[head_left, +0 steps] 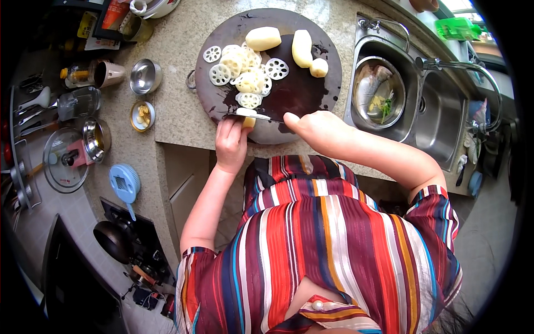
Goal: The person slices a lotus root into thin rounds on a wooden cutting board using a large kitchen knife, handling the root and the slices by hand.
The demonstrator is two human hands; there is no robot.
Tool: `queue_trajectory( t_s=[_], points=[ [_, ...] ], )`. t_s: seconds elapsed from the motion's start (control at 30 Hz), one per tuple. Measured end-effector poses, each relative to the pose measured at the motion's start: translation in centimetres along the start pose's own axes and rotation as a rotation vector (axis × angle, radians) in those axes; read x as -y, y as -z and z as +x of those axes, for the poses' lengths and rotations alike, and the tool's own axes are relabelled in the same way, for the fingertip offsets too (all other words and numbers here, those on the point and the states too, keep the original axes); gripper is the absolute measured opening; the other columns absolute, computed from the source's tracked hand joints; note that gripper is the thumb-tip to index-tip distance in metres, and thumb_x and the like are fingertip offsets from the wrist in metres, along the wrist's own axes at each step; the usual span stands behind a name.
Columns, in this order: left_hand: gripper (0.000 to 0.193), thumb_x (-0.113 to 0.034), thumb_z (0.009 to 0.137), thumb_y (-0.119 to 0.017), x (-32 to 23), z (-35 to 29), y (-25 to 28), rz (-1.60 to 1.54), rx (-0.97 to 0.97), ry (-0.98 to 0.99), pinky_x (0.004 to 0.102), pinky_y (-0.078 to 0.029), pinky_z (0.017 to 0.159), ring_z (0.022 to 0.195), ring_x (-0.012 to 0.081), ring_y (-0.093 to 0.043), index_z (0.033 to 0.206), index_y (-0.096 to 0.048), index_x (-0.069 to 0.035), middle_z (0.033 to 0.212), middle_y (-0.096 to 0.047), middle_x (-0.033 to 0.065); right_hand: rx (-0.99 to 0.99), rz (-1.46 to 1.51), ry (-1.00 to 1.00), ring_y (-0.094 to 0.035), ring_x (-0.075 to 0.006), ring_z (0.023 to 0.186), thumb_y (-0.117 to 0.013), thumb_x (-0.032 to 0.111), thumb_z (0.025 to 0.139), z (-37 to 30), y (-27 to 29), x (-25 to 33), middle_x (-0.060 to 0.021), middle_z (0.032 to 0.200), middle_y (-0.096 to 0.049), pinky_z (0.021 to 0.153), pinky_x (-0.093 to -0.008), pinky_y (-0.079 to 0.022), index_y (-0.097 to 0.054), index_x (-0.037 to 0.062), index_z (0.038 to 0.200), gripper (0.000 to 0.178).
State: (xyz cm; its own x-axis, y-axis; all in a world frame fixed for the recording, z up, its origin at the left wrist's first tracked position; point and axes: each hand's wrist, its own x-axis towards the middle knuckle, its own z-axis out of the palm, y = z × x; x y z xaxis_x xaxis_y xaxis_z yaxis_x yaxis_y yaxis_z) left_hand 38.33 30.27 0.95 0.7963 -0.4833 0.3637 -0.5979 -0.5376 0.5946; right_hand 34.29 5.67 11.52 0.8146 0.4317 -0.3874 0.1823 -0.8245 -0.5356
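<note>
At the near edge of the round dark cutting board (300, 103), my left hand (230, 143) is closed on a short peeled piece of lotus root (250, 121). My right hand (316, 131) grips a knife (267, 118), its handle mostly hidden by the fingers. The thin blade lies across the lotus root piece, close to my left fingertips. Just beyond the blade, thin round lotus root slices (245, 67) full of holes lie in a loose heap. Farther back on the board are a thick peeled lotus root section (263, 39), a longer one (302, 49) and a small stub (319, 68).
Right of the board is a double steel sink (439, 106), with a metal bowl (361, 106) holding fish, green herb and yellowish slices. To the left stand an empty steel bowl (146, 77), a small bowl (142, 116) of yellowish pieces and a glass lid (68, 161).
</note>
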Motion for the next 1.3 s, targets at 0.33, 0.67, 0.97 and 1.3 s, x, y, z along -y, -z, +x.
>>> queue_trajectory(
  t_s=[0.33,0.67,0.97,1.3],
  points=[
    [0.033,0.0,0.071,-0.075,-0.2,0.0,0.0,0.028,-0.008,-0.018,0.0416,-0.051,0.086,0.098,0.0343,-0.061,0.102,-0.065,0.003,0.105,-0.063,0.0155,-0.105,-0.014,0.052,-0.068,-0.0358,0.066,-0.056,0.004,0.082,4.9,-4.7,-2.3,-0.0173,0.066,-0.063,0.056,-0.0453,-0.053,-0.045,0.0018,0.097,0.019],
    [0.029,-0.001,0.071,-0.073,0.1,-0.2,-0.1,-0.018,-0.019,-0.006,0.0427,-0.049,0.076,0.086,0.0355,-0.059,0.098,-0.064,0.003,0.096,-0.061,0.0157,-0.019,0.011,0.016,-0.065,-0.0398,0.068,-0.055,0.002,0.081,0.3,0.1,0.2,-0.0199,0.066,-0.061,0.057,-0.0488,-0.05,-0.044,0.0012,0.096,0.019],
    [0.03,-0.001,0.071,-0.075,-0.1,0.2,-0.1,-0.004,-0.024,-0.034,0.0419,-0.05,0.08,0.092,0.0349,-0.06,0.099,-0.065,0.003,0.1,-0.063,0.015,-0.104,0.026,0.029,-0.067,-0.0376,0.067,-0.055,0.002,0.082,4.5,-5.0,-2.1,-0.0184,0.068,-0.063,0.056,-0.0465,-0.053,-0.045,0.0008,0.097,0.018],
    [0.028,-0.001,0.071,-0.075,0.0,0.0,-0.2,-0.01,-0.018,0.003,0.0411,-0.051,0.078,0.089,0.0343,-0.061,0.097,-0.065,0.002,0.098,-0.063,0.0153,-0.141,0.049,0.093,-0.066,-0.0377,0.064,-0.057,0.002,0.079,2.5,-2.8,-1.4,-0.0177,0.064,-0.061,0.055,-0.0467,-0.052,-0.044,0.0017,0.096,0.022]
  ],
)
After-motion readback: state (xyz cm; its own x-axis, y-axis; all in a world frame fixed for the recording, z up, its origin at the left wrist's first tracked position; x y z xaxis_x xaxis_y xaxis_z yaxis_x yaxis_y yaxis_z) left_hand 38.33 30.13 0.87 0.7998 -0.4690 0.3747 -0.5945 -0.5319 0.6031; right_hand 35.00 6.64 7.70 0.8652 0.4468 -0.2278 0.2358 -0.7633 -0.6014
